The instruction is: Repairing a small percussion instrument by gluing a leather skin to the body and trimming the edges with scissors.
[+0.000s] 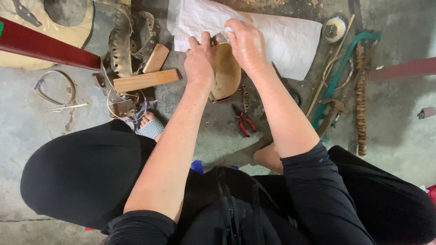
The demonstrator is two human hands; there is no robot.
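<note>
My left hand [200, 61] grips the near left edge of a tan, oval leather-like piece [227, 75] held upright over the concrete floor. My right hand [247, 43] closes over its top edge, fingers pinching a small grey metal part [219, 38] there. Behind both hands lies a white crumpled sheet [290, 38]. Much of the oval piece is hidden by my hands.
Red-handled pliers [244, 121] lie on the floor near my right forearm. Two wooden blocks [146, 80] and perforated metal strips [121, 50] sit at left. A red bar [45, 45] crosses upper left. Sticks, a green-handled tool [345, 68] and a small round tin [335, 28] lie at right.
</note>
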